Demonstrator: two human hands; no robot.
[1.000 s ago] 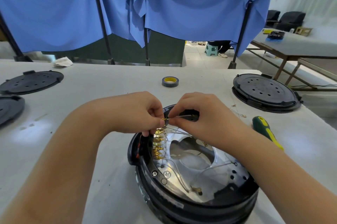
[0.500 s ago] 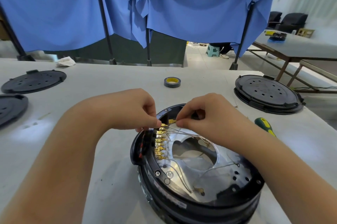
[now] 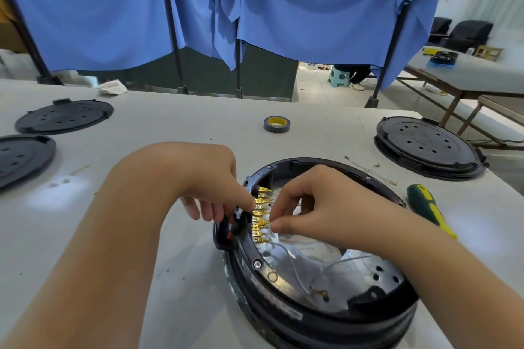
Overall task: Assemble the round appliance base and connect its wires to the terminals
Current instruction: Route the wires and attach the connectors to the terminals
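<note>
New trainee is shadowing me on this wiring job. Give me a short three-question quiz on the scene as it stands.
1. True or false: the green-and-yellow-handled screwdriver is held in the right hand.
2. Which hand pinches a thin white wire at the row of gold terminals: A left hand, B right hand?
3. What lies beyond the round black appliance base, mid-table?

Key: 1 false; 2 B; 3 the grey roll of tape with a yellow core.

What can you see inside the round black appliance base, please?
Inside the round base: a shiny metal plate with a central opening, thin wires and a row of gold terminals. The right hand covers the far part.
</note>
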